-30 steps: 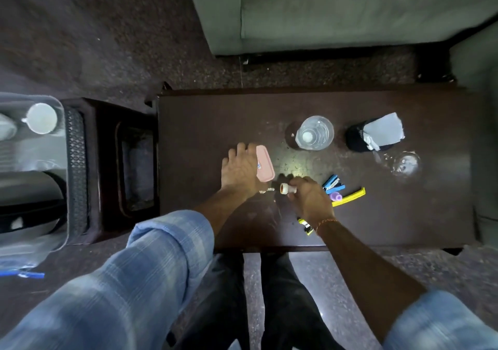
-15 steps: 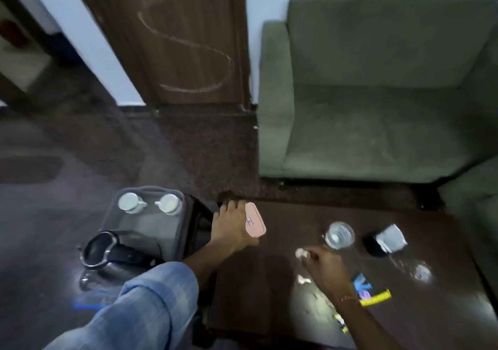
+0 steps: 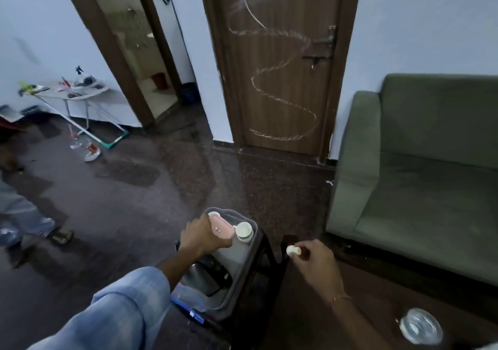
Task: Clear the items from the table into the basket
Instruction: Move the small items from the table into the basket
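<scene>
A dark speckled floor (image 3: 151, 201) fills most of the view, with pale walls behind and a wooden door (image 3: 280, 61) scrawled with chalk lines. To its left a doorway (image 3: 140, 50) opens into a lit room. A green sofa (image 3: 420, 177) takes up the right side. At far left a small white table (image 3: 80, 93) carries clutter, and part of another person's leg (image 3: 24, 215) shows at the edge.

The dark wooden table (image 3: 304, 320) sits at the bottom, with a clear glass (image 3: 420, 326) on its near right part. Beside its left end is a dark stool (image 3: 265, 262) bearing the grey basket (image 3: 242, 279), which already holds a white cup (image 3: 244, 231) at its far rim and a dark, shiny item lower down that is too dim to name.

The left hand (image 3: 200, 238), blue sleeve (image 3: 116, 314) behind it, is closed around a pink case (image 3: 222, 228) held over the far end of the basket, just beside the white cup. The right hand (image 3: 316, 264) is above the table's left corner, fingers curled, pinching a small white object (image 3: 293, 250) between thumb and fingertips; a thin thread band circles that wrist.
</scene>
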{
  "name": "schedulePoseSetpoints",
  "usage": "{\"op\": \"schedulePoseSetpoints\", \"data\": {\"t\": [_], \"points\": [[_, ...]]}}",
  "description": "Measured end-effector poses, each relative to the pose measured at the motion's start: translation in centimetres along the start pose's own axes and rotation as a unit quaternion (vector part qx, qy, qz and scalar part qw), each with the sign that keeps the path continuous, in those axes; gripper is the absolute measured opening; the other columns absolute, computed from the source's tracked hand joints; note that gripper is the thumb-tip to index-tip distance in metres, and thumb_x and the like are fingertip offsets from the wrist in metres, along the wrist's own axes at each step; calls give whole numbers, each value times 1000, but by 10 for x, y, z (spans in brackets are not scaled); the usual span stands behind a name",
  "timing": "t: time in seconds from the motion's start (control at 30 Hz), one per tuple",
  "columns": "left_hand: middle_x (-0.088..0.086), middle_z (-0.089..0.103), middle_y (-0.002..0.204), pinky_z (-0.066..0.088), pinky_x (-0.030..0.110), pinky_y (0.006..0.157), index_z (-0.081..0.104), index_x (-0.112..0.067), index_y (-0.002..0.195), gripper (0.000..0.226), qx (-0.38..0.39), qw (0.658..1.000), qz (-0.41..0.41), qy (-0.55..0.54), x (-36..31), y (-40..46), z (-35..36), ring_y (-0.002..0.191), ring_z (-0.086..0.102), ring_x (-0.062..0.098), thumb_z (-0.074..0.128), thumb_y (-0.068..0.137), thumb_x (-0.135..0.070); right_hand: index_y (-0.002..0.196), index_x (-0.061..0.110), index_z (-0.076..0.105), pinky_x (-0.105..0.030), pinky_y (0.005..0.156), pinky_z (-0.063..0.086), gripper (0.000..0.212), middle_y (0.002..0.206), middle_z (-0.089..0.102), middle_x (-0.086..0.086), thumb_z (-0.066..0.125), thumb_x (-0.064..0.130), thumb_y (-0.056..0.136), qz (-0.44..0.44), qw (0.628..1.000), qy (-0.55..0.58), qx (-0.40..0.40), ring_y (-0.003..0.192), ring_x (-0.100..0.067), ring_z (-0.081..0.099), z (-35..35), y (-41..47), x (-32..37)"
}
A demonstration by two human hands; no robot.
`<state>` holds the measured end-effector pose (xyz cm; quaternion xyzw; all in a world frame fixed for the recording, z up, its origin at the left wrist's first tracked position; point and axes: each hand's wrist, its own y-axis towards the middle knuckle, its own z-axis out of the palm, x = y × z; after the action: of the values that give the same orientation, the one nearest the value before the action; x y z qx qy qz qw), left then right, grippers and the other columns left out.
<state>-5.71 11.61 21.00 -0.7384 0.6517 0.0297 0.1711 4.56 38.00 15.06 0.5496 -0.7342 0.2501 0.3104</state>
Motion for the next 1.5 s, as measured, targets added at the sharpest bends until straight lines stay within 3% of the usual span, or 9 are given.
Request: {"op": "schedulePoseSetpoints", "data": {"t": [0.27,0.47,0.6,0.8,0.9,1.1,1.23,1.33,1.5], "points": [[7,69,101,59,38,78,70,-18,103,85,61,995,-43,-62,78,100,3,93,68,23,73,30,-61,95,25,72,-31,72,51,20,91,64,2,64,37,81,-13,997,-63,39,86,-18,64,100,56,77],[14,66,113,56,40,85,59,-5,110,96,127,990,-36,-50,129,185,48,105,64,32,75,36,-65,91,20,70,-34,67,51,25,91,66,-3,57,36,76,25,981,-169,92,86,-24,64,188,104,110],[16,64,118,48,38,93,54,-4,115,97,165,986,-22,-27,136,219,80,113,60,34,80,45,-66,99,23,70,-33,70,51,27,98,66,-3,57,36,79,44,972,-207,105,89,-25,65,226,132,117],[9,72,104,55,32,80,63,-10,105,83,209,978,17,-21,125,245,117,98,69,26,79,47,-66,112,24,67,-32,78,53,31,111,67,-2,55,36,86,66,965,-216,134,100,-24,65,275,169,113],[8,72,105,58,35,81,64,-10,107,79,226,974,9,-17,121,250,132,97,70,25,80,48,-60,100,23,67,-31,77,51,23,108,67,-1,54,37,87,74,959,-227,153,99,-24,66,294,181,103],[9,63,119,50,32,90,54,-8,118,77,191,976,33,99,119,256,161,111,63,24,78,65,-58,102,17,64,-34,76,50,21,113,63,-4,53,30,90,81,944,-250,201,99,-30,65,324,191,87],[8,63,117,52,31,87,59,-9,118,76,194,970,43,142,115,258,173,109,64,22,77,65,-61,121,15,58,-41,83,53,30,120,62,-10,51,22,93,98,922,-281,247,102,-35,65,342,193,78],[6,65,112,53,31,83,64,-11,112,62,189,964,66,175,114,259,174,105,65,21,74,71,-56,113,10,64,-43,81,53,26,134,54,-9,50,17,92,95,918,-289,253,101,-37,65,351,193,70],[6,67,109,53,31,80,64,-12,109,61,190,962,61,184,115,261,173,102,67,22,78,67,-54,107,9,65,-41,79,53,23,139,50,-8,48,16,93,102,920,-291,243,101,-35,64,362,195,61]]}}
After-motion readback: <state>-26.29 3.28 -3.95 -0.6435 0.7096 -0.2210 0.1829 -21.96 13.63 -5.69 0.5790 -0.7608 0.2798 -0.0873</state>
